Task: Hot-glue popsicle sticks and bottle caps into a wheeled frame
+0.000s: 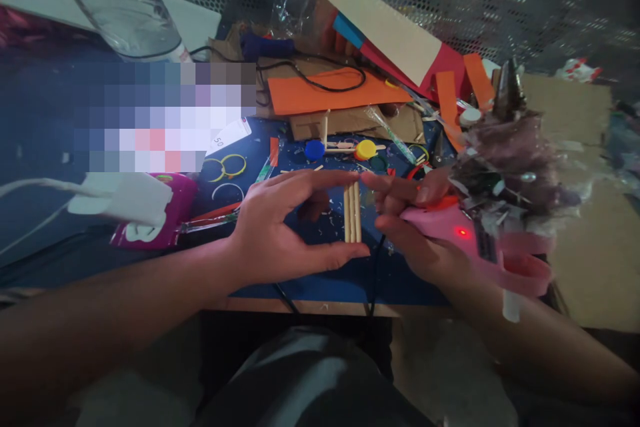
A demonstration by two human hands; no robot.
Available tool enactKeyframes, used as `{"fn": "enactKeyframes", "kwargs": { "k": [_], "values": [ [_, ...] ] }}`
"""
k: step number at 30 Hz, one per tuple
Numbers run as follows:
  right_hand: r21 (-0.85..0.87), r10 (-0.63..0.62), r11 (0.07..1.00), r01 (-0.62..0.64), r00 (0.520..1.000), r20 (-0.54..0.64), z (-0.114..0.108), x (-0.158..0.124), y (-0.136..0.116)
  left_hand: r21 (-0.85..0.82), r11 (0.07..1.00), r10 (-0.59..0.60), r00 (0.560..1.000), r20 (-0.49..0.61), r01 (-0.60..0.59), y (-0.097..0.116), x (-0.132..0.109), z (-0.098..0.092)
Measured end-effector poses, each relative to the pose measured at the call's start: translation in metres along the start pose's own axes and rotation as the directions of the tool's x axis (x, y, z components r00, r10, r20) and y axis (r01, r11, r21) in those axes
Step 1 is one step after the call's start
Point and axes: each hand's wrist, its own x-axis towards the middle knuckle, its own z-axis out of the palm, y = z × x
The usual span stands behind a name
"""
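Sticks (353, 213) pinched in my left hand (275, 227)

Nearest me is my own grey-clad leg (320, 380), below the near edge of the blue table (310, 287). Just past that edge, my left thumb presses the near end of the sticks and my left forefinger the far end, so they stand side by side between the two, at the middle of the scene. My right hand (420, 247) comes in from the right, thumb and forefinger spread apart, the forefinger's tip at the far end of the sticks, by my left one. A pink glue gun (485, 247), its red light lit, overlaps that hand; I cannot tell whether my other fingers grip it.

To the left, a white charger (123, 200) sits against a magenta box (183, 213), with a yellow ring (246, 165) farther right. Beyond my fingers lie a blue cap (315, 150) and a yellow cap (365, 149). On the right, past the gun, is a dark bundle (520, 147). Farther still, an orange sheet (310, 90) lies on cardboard (360, 128), a black cable (345, 89) looped over it. At the far left tilts a clear bottle (140, 27); at the far right, a cream sheet (380, 20) overlaps a red one.
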Motion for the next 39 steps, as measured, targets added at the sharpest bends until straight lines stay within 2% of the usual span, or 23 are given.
{"fn": "enactKeyframes", "kwargs": {
  "k": [2,4,8,11,22,33,39],
  "values": [
    [0.033,0.025,0.999,-0.023,0.998,-0.055,0.000,-0.001,-0.004,0.018,0.999,0.042,0.999,-0.004,-0.042,-0.001,0.000,0.000],
    [0.059,0.062,0.997,-0.058,0.996,-0.060,-0.001,-0.002,-0.004,0.037,0.996,0.083,0.997,-0.002,-0.083,-0.001,0.001,0.000],
    [0.048,0.141,0.988,-0.146,0.986,0.085,-0.001,0.000,-0.001,0.082,0.987,0.136,0.991,0.017,-0.137,-0.003,0.000,0.001],
    [0.057,0.137,0.988,-0.146,0.980,0.147,0.002,0.004,-0.004,0.112,0.981,0.159,0.987,0.029,-0.161,-0.003,0.000,0.002],
    [0.117,0.190,0.971,-0.207,0.972,0.140,0.006,0.007,-0.016,0.077,0.965,0.249,0.968,0.037,-0.251,-0.004,0.002,0.003],
    [0.133,0.173,0.972,-0.193,0.973,0.151,0.004,0.003,-0.016,0.074,0.947,0.310,0.950,0.043,-0.313,-0.007,0.002,0.005],
    [0.213,0.235,0.941,-0.263,0.961,0.148,0.003,0.002,-0.018,0.067,0.929,0.363,0.932,0.011,-0.363,-0.010,0.002,0.005]
  ]
}}
